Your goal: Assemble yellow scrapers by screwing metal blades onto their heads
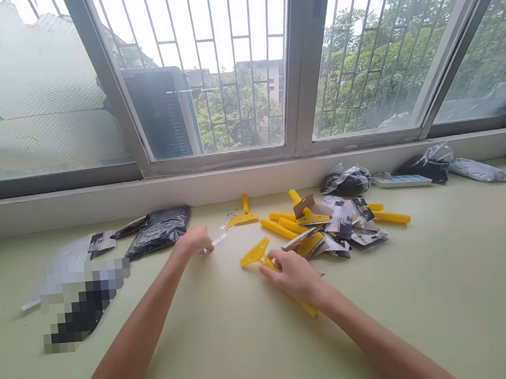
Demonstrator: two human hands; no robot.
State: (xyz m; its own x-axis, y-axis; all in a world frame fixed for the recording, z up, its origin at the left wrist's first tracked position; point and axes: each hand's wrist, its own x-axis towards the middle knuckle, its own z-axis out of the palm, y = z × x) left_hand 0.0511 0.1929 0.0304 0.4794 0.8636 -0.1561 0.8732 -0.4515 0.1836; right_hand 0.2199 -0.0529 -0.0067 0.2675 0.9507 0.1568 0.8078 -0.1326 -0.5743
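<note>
My left hand point(194, 241) is closed, its fingertips pinching a thin, flat metal strip point(219, 240) that looks like a scraper blade, low over the table. My right hand point(295, 274) is wrapped around the handle of a yellow scraper point(255, 253). The scraper's wide head points up and left, and its handle end sticks out below my palm. Just beyond the hands, another yellow scraper point(245, 218) lies beside a small pale strip point(228, 219). To the right is a pile of yellow scrapers point(277, 228), mixed with black-and-white printed cards point(340, 217).
A black plastic package point(160, 229) lies left of my left hand, near clear plastic wrapping point(66, 268) and a pixelated dark object point(86, 302). Along the windowsill are bagged dark items point(344, 180) and a white power strip point(403, 180). The window wall bounds the pale green table point(452, 267).
</note>
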